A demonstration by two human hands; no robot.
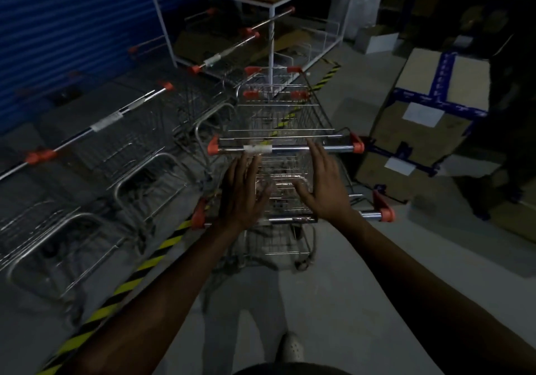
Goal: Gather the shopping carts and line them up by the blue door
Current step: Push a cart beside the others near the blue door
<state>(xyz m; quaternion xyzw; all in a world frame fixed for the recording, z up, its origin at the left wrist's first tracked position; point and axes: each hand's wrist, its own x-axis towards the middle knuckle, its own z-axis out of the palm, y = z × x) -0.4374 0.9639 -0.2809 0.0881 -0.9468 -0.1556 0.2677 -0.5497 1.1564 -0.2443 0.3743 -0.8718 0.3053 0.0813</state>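
Note:
Two nested wire shopping carts stand in front of me. The front cart's handle (285, 149) has orange end caps; the rear cart's handle (374, 215) runs under my wrists. My left hand (242, 193) and right hand (322, 184) hover above the rear cart's basket with fingers spread, holding nothing. The right fingertips reach up to the front cart's handle. A row of several carts (116, 142) is parked on the left along the blue roller door (66, 26).
Yellow-black hazard tape (139, 273) runs diagonally across the grey floor. A white metal shelf frame (269, 26) stands behind the carts. Taped cardboard boxes (420, 119) are stacked at the right, close to the front cart's handle. My shoe (291, 347) shows at the bottom.

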